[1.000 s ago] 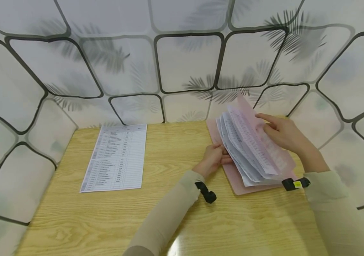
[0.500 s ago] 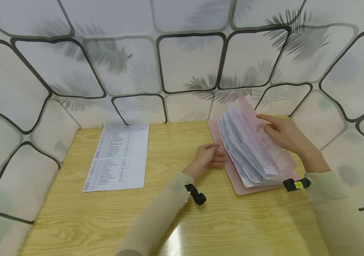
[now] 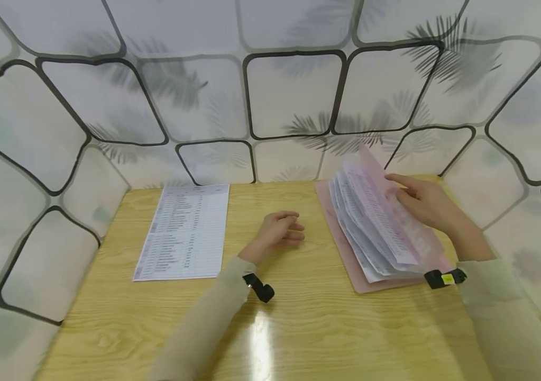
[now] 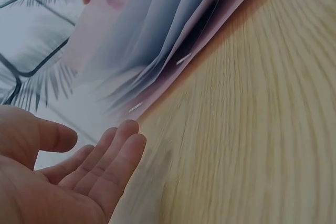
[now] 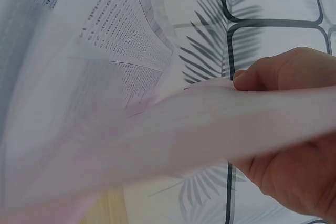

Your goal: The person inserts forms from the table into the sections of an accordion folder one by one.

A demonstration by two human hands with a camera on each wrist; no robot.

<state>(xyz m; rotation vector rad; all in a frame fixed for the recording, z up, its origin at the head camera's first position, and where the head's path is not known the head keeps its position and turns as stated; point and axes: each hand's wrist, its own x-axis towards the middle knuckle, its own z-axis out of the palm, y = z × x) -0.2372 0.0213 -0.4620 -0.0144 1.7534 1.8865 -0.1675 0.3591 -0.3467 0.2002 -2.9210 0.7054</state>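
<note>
A pink translucent folder (image 3: 410, 227) lies partly opened at the right, its front cover raised at a slant. Inside it, several printed sheets (image 3: 370, 222) fan apart. My right hand (image 3: 427, 206) pinches the raised cover; in the right wrist view the thumb (image 5: 249, 78) is on one side of it and the rest of the hand on the other. Left of the folder, my left hand (image 3: 275, 233) holds nothing, fingers loosely bent. The left wrist view has its fingers (image 4: 118, 169) apart from the folder's lower edge (image 4: 173, 72).
A printed list sheet (image 3: 182, 233) lies flat at the left of the wooden table (image 3: 299, 328). Patterned walls (image 3: 294, 95) enclose the table at the back and both sides. Each sleeved wrist wears a black camera band (image 3: 262, 290).
My left hand has come away from the folder's left edge and moved left over the table. The right hand keeps its hold on the cover. The head view has shifted slightly.
</note>
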